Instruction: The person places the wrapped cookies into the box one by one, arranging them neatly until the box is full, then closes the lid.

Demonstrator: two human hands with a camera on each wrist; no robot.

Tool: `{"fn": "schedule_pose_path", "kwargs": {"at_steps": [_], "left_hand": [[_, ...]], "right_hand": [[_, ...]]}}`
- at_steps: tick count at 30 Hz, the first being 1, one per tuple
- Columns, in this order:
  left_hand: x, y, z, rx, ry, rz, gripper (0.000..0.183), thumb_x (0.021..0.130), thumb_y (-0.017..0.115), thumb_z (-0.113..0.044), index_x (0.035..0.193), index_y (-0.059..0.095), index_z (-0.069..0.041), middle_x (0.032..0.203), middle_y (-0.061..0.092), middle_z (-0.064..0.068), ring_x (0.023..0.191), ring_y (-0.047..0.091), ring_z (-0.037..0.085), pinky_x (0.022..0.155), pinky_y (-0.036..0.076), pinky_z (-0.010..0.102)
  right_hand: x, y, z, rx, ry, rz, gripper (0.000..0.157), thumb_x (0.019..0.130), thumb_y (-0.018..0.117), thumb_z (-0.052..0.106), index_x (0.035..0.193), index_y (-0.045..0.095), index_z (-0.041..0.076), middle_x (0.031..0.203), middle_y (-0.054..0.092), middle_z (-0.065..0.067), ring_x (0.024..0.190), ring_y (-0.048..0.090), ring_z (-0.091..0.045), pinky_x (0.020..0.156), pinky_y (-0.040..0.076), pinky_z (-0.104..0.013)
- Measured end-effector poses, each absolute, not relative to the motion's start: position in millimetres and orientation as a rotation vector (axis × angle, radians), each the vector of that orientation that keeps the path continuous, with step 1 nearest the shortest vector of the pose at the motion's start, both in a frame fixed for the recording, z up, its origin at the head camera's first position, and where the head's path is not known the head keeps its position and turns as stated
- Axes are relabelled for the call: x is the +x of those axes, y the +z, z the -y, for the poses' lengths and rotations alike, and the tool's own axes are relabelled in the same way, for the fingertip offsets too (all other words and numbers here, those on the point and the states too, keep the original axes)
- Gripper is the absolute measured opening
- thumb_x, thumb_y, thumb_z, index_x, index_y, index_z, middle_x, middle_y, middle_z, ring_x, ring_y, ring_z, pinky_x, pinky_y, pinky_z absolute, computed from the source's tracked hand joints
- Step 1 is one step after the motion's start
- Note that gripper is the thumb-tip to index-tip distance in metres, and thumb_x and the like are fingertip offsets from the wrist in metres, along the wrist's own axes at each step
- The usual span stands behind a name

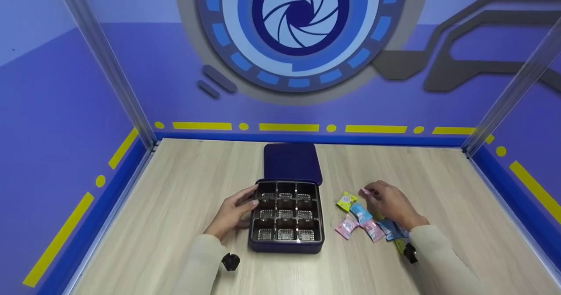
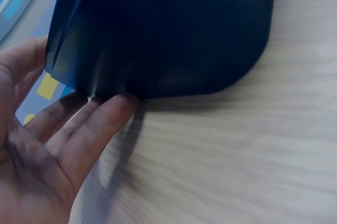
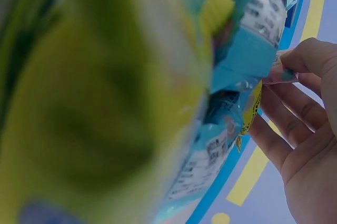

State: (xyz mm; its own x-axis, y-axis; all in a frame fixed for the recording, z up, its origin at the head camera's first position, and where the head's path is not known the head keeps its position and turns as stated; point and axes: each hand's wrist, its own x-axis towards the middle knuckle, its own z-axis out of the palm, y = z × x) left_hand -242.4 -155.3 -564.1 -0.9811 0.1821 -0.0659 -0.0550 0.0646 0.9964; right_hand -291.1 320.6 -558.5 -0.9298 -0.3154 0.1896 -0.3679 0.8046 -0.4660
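Note:
A dark blue tin box [image 1: 286, 247] stands open on the table, its clear plastic tray [image 1: 285, 218] divided into several square compartments that hold nothing. My left hand [image 1: 232, 214] holds the box's left side, thumb at the rim and fingers against the outer wall [image 2: 158, 50]. To the right, my right hand [image 1: 392, 203] pinches a small pink wrapped candy [image 1: 364, 192] between thumb and fingertips; the right wrist view shows that pink wrapper [image 3: 281, 71] too. Below and left of this hand lie a yellow candy [image 1: 346, 201], a light blue candy [image 1: 360, 213], a pink candy [image 1: 347, 226] and several others, some partly hidden under the wrist.
Behind the box, the dark blue lid [image 1: 291, 161] lies flat on the wooden table [image 1: 175, 190], up against the box's back edge. Blue and purple panels [image 1: 131, 67] wall the table in at the back and both sides, with metal posts at the corners.

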Motion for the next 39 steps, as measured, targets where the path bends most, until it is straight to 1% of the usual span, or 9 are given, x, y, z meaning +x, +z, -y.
{"fn": "schedule_pose_path", "kwargs": {"at_steps": [2,4,10,15,17,21,27,34,39], "left_hand": [[-243,-565,156,0.156,2.019,-2.194,0.058,0.104,0.072,-0.021,0.158,0.053,-0.011,0.16,0.048,0.021,0.142,0.051,0.04,0.106,0.053,0.049],[-243,-566,156,0.181,2.008,-2.225,0.057,0.104,0.072,-0.02,0.157,0.054,-0.01,0.158,0.05,0.021,0.144,0.049,0.039,0.113,0.047,0.047],[-244,-566,156,0.173,2.025,-2.216,0.056,0.104,0.072,-0.019,0.156,0.054,-0.009,0.157,0.051,0.023,0.142,0.05,0.041,0.108,0.051,0.046],[-243,-566,156,0.172,2.029,-2.217,0.055,0.104,0.072,-0.019,0.156,0.055,-0.008,0.157,0.05,0.023,0.144,0.049,0.041,0.107,0.052,0.045],[-243,-565,155,0.177,2.029,-2.222,0.055,0.104,0.071,-0.018,0.156,0.054,-0.008,0.157,0.05,0.023,0.144,0.048,0.04,0.109,0.051,0.046],[-242,-564,154,0.188,2.048,-2.214,0.055,0.104,0.071,-0.017,0.155,0.054,-0.006,0.157,0.051,0.023,0.145,0.048,0.04,0.116,0.043,0.048],[-243,-564,154,0.193,2.062,-2.214,0.055,0.104,0.072,-0.015,0.155,0.055,-0.004,0.155,0.052,0.024,0.145,0.048,0.04,0.119,0.039,0.05],[-243,-565,154,0.157,1.993,-2.242,0.056,0.104,0.071,-0.02,0.157,0.054,-0.011,0.158,0.051,0.02,0.147,0.045,0.039,0.115,0.043,0.052],[-244,-567,155,0.157,2.002,-2.236,0.056,0.105,0.071,-0.021,0.157,0.054,-0.011,0.158,0.05,0.02,0.146,0.046,0.04,0.111,0.048,0.052]], "right_hand": [[-291,-560,-320,0.538,0.818,2.857,0.021,0.101,0.073,0.006,0.122,0.073,0.003,0.113,0.071,-0.009,0.103,0.07,-0.029,0.092,0.059,-0.053],[-292,-561,-320,0.522,0.868,2.836,0.019,0.102,0.072,0.004,0.12,0.073,0.003,0.114,0.07,-0.01,0.103,0.07,-0.03,0.091,0.06,-0.052],[-290,-562,-321,0.479,1.025,2.811,0.022,0.105,0.068,0.005,0.127,0.07,0.001,0.121,0.068,-0.012,0.111,0.069,-0.033,0.095,0.058,-0.053],[-289,-562,-319,0.488,1.112,2.78,0.023,0.105,0.068,0.006,0.128,0.07,0.004,0.12,0.07,-0.009,0.112,0.069,-0.032,0.094,0.06,-0.05],[-288,-562,-319,0.488,1.13,2.775,0.022,0.105,0.068,0.005,0.127,0.071,0.005,0.12,0.071,-0.007,0.112,0.069,-0.03,0.093,0.06,-0.048],[-288,-562,-317,0.47,1.143,2.773,0.023,0.104,0.068,0.001,0.127,0.071,0.005,0.12,0.071,-0.008,0.113,0.069,-0.031,0.095,0.059,-0.049],[-288,-561,-316,0.422,1.139,2.788,0.024,0.104,0.067,0.001,0.128,0.069,0.004,0.122,0.07,-0.01,0.116,0.068,-0.032,0.099,0.057,-0.052],[-287,-560,-313,0.468,1.143,2.735,0.021,0.104,0.068,0.003,0.125,0.072,0.003,0.118,0.073,-0.008,0.11,0.069,-0.029,0.098,0.057,-0.051],[-288,-559,-310,0.487,1.155,2.708,0.02,0.104,0.068,0.003,0.123,0.073,0.003,0.116,0.073,-0.006,0.109,0.068,-0.027,0.1,0.056,-0.052]]}}
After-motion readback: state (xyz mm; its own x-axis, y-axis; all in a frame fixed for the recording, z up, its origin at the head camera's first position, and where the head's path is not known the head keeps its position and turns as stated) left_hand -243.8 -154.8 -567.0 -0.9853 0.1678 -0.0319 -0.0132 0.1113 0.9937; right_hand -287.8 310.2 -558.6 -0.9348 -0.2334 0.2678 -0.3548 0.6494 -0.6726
